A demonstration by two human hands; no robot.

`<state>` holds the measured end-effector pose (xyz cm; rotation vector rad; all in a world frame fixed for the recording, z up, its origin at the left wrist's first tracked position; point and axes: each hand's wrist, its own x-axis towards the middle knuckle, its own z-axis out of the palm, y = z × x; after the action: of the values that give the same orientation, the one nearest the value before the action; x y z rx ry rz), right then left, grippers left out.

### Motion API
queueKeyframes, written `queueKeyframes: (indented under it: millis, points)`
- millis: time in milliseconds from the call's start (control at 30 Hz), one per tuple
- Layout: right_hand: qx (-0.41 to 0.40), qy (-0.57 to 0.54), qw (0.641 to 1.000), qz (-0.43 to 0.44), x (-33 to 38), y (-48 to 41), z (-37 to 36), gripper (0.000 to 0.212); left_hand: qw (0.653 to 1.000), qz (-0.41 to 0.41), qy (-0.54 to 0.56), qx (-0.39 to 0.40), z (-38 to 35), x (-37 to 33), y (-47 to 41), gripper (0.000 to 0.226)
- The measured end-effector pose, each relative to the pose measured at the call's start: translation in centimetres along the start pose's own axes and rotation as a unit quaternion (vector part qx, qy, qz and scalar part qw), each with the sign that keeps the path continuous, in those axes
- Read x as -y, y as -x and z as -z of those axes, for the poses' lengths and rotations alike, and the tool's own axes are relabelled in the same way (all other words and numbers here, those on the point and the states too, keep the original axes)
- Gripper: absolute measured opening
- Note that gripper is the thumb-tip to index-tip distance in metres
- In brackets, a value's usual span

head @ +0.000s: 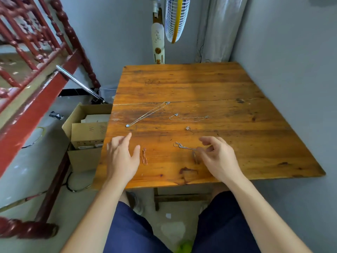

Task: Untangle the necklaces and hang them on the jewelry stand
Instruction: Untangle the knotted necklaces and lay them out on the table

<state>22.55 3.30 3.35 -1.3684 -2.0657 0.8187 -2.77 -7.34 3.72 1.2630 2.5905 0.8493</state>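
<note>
Long silver necklace [148, 114] diagonally outstretched, three finer silver necklaces [188, 118] nearby, one bunched, perhaps rose-gold necklace [144, 156], flat on table [182, 84].

Far half of table [182, 83] open to reach; wall [284, 79] hugs right edge; fan [176, 21] behind far edge.

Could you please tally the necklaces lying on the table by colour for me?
Silver necklaces: 4
Rose-gold necklace: 1
Total: 5
</note>
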Motion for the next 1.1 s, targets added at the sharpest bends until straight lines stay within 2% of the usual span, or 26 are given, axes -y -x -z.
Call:
queueKeyframes:
  millis: [100, 233, 367, 500, 667, 800, 967, 1033, 1100]
  points:
    - [0.047, -0.014, 0.998, 0.046, 2.7, 0.0, -3.5, 0.032, 0.998, 0.028, -0.049, -0.015, 0.8, 2.4, 1.2, 0.052]
    - [0.092, -0.007, 0.990, 0.111, 5.7, 0.0, -8.3, 0.029, 0.996, 0.063, -0.053, -0.023, 0.5, 3.9, 1.9, 0.050]
    - [0.080, 0.058, 0.981, 0.166, 6.9, -0.4, -11.5, 0.034, 0.996, 0.066, -0.018, -0.054, 0.2, 4.3, 1.7, 0.029]
    - [0.070, 0.124, 0.969, 0.200, 6.6, -0.8, -12.2, 0.033, 0.994, 0.079, 0.054, -0.044, 0.6, 4.3, 1.5, 0.007]
    - [0.084, 0.083, 0.981, 0.152, 7.4, -1.3, -12.0, 0.029, 0.984, 0.058, 0.159, -0.057, 2.1, 3.8, 1.7, 0.007]
    - [0.087, 0.054, 0.983, 0.154, 7.9, -1.5, -12.5, 0.032, 0.984, 0.009, 0.170, -0.058, 3.7, 3.0, 1.4, 0.009]
    - [0.229, -0.118, 0.958, 0.128, 9.2, -1.8, -12.7, 0.060, 0.983, -0.030, 0.180, -0.022, 5.7, 1.8, 1.0, 0.011]
    - [0.263, -0.133, 0.947, 0.128, 9.7, -2.0, -12.7, 0.053, 0.983, -0.043, 0.179, -0.019, 6.2, 1.2, 0.8, 0.011]
    - [0.263, -0.124, 0.946, 0.143, 9.5, -2.1, -12.7, 0.037, 0.981, -0.052, 0.183, -0.024, 6.6, 0.5, 0.7, 0.010]
